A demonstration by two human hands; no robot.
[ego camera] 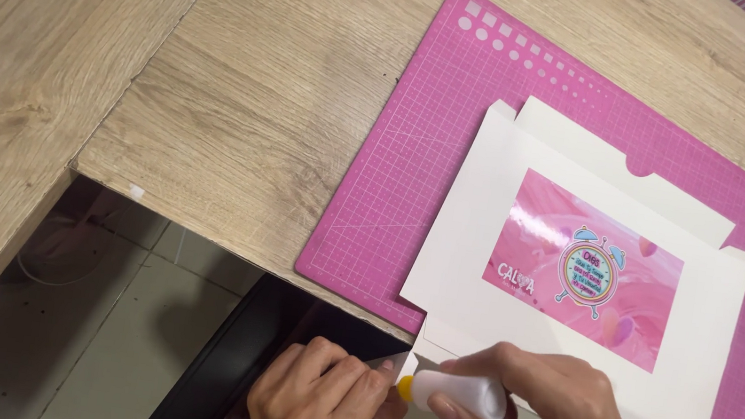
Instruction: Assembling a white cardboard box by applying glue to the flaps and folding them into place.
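Head view. The right hand (546, 416) grips a small white glue bottle (463, 394), fingers wrapped over its body and the thumb beneath. The bottle lies nearly level, its yellow-orange nozzle (405, 389) pointing toward the left hand. The nozzle sits at the near left corner of a flat white card box blank (473, 241), just where a narrow flap meets the main panel.

The left hand (325, 403) is loosely curled, its fingertips (383, 372) bent inward and pressed against a thin translucent strip or flap edge at that same corner (whether the fingers pinch it or merely steady it cannot be told). Both hands meet at the nozzle and almost touch.

The box blank lies unfolded and slightly rotated on a pink cutting mat (420, 130) printed with a pale grid. Tabs and a notched flap run along the blank's far edge. A pink rectangular printed label (583, 269) with a round alarm-clock graphic sits in the middle of the main panel.

The mat rests on a light wood-grain table (246, 80), its near left corner reaching the table edge. A second table section (17, 99) of the same finish adjoins at the left, forming an inner corner. Below the edge, a pale tiled floor (113, 320) and a dark flat object (221, 362) are visible.
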